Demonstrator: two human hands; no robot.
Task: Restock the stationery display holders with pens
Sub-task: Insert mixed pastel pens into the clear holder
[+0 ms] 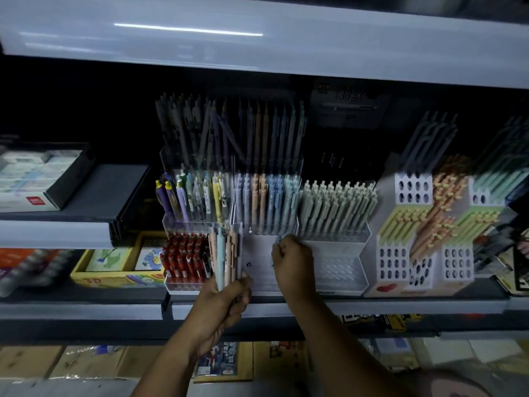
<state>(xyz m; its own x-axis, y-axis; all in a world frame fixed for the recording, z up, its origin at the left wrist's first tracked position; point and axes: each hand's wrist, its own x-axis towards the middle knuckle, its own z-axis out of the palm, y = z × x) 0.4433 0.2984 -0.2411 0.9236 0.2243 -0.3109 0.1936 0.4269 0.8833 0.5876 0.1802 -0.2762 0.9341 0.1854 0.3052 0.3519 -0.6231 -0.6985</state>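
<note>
Left hand (226, 299) is up at the front edge of the shelf (372, 306), fingers wrapped tight round a bundle of pens (223, 253). They stand upright in the fist, pale blue, peach and cream barrels with the clips at the top. Right hand (292, 262) sits just beside it, knuckles towards us and fingers curled in. The fingertips pinch what looks like the top of a blue-grey pen (279, 239), though it is blurred and mostly hidden behind the hand. That hand is over the front compartment of the clear tiered holder (257, 275), near the middle of the shelf's front edge. Behind it, the holder's middle tier carries neat pastel pens (266, 202) sorted by colour. Red pens (183, 259) fill the front compartment to the left, touching the held bundle's side in this view. To the right stands a white perforated holder (340, 267), with green pens (337, 204) packed in its upper tier.
</note>
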